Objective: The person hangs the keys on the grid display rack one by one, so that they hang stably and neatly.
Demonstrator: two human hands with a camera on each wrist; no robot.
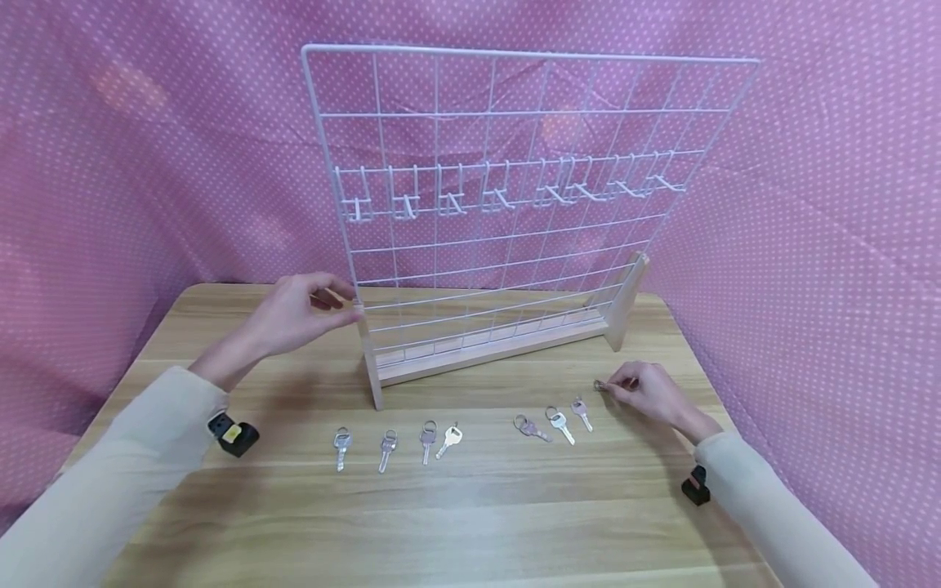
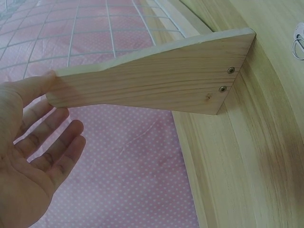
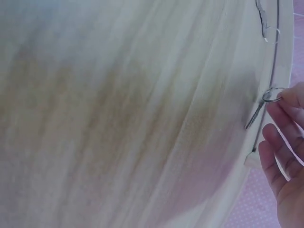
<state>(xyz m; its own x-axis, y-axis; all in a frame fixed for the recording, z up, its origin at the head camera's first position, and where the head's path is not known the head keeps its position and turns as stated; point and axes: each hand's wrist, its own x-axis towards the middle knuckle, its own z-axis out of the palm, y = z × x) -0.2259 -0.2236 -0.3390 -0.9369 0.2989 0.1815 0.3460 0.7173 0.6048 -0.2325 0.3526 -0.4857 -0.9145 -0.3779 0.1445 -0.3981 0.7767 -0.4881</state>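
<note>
My left hand [image 1: 297,310] pinches the upper end of the rack's wooden side support [image 2: 152,78] between thumb and index finger; its other fingers hang loosely below. That support carries a white wire grid rack [image 1: 529,54], which leans back. At the right, my right hand [image 1: 654,392] holds a small metal key [image 3: 255,115] by its split ring [image 3: 271,98], thumb and fingertips on the ring. The key dangles close over the table. Beside this hand lie three keys with rings, the nearest being a purplish key [image 1: 582,412].
Several white hooks [image 1: 408,207] sit in a row across the grid. More keys lie in front of the rack, among them a silver key [image 1: 341,449] and a gold-toned key [image 1: 450,439]. The wooden table [image 1: 456,523] is backed by a pink dotted cloth [image 1: 831,204].
</note>
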